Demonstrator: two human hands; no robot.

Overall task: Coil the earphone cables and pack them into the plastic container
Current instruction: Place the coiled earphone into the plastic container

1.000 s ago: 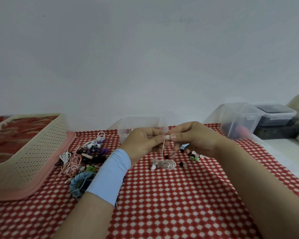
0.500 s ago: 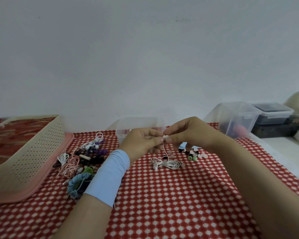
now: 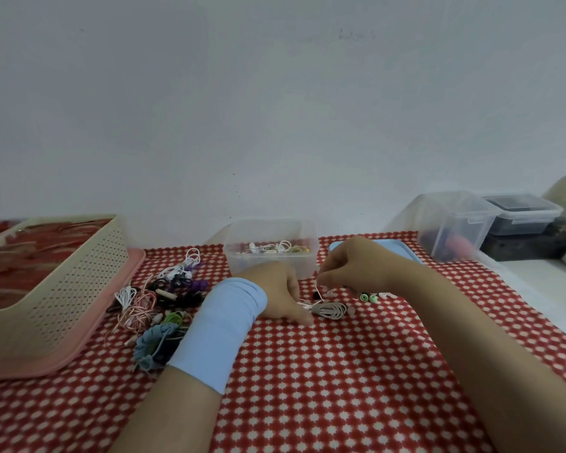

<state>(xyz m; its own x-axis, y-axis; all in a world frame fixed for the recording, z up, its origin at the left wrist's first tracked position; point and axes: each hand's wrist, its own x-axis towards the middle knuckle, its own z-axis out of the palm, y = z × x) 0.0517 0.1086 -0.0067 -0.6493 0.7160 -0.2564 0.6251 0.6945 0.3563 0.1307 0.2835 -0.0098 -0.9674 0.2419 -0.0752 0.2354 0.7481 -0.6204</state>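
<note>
Two hands: both are seen low over the red-and-white checked surface [image 3: 324, 371], busy with one white earphone cable [image 3: 330, 310].
Left hand [image 3: 275, 294]: set down on the surface with fingers curled, and one end of the cable is pinned at its fingertips. A pale blue wrist sleeve [image 3: 223, 325] is worn.
Right hand [image 3: 350, 266]: held a little higher, thumb and fingers pinched on a thin strand drawn up from the bundle.
Cable: mostly gathered into a small looped bundle, laid on the surface between the two hands and smeared by motion blur.
Plastic container [image 3: 304, 266]: clear and lidless, stood just behind the left hand. Coiled earphones [image 3: 275, 247] are seen lying inside.
Blue lid [image 3: 399, 253]: laid flat beside the container, partly hidden by the right hand.
Loose pile [image 3: 157, 299]: white, pink, purple, black and blue cables are heaped left of the left wrist.
Green ear tips [image 3: 368, 297]: spotted on the surface near the right wrist.
Basket [image 3: 62, 282]: cream and perforated, set on a pink tray [image 3: 118, 299] at the far left.
Clear tubs [image 3: 455, 223]: parked at the far right.
</note>
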